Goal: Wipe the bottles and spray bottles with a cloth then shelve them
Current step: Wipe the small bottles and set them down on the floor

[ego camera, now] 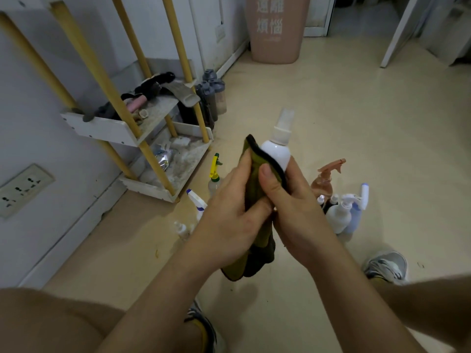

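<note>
A white spray bottle (277, 149) with a clear cap stands upright in the middle of the view, gripped low down by my right hand (298, 215). An olive-green cloth (257, 174) with a dark edge wraps its left side, and my left hand (234, 215) presses it against the bottle. The cloth's loose end hangs below both hands. On the floor behind them stand other bottles: a yellow-green trigger sprayer (215, 171), a white-and-blue sprayer (197, 203), a small clear bottle (182, 229), a brown trigger sprayer (327, 177) and a white and blue cluster (344, 215).
A white shelf rack (142, 138) with yellow posts stands against the left wall, its tiers dusty and cluttered. Grey bottles (212, 98) sit behind it. A pink bin (276, 29) is at the back. My shoes (387, 267) are on the beige floor.
</note>
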